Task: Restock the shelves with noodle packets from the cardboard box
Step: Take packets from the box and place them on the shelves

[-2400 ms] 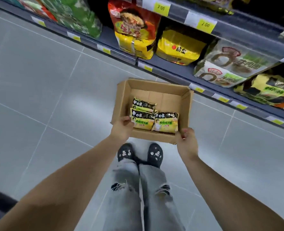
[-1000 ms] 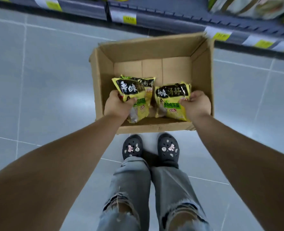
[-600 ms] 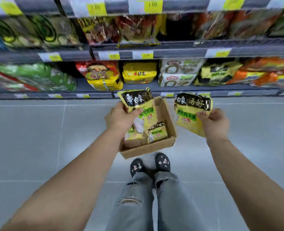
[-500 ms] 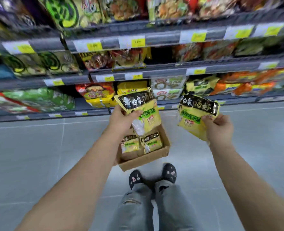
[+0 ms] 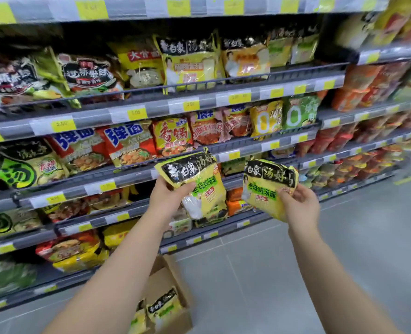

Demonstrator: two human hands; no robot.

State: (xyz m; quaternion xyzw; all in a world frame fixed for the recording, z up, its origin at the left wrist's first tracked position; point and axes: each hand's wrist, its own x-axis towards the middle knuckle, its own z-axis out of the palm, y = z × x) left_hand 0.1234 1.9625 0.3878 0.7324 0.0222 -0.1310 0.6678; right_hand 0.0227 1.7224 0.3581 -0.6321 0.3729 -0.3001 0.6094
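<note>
- Both of your hands have risen since a moment ago, and the packets they carry now sit in front of the middle shelves [image 5: 137, 174] rather than just above the cardboard box [image 5: 173, 280].
- Your left hand [image 5: 168, 201] grips the left noodle packet [image 5: 197, 182] by its lower left part. The thumb is curled over the front, and most of the packet stands up and to the right of the grip.
- Your right hand [image 5: 301, 203] holds the right noodle packet [image 5: 267, 184] by its right edge with the thumb on the front. The packet reaches left and upward from the fingers.
- You hold the two packets near each other but apart, both facing you with the black band on top.
- The box stands on the grey floor [image 5: 296, 273] near the foot of the shelves, partly hidden behind your left forearm. More yellow packets [image 5: 163, 307] lie inside it (at least two, the rest is covered).
- Look to the upper shelf: matching yellow packets [image 5: 187, 63] stand behind its front rail, well above both hands.
</note>
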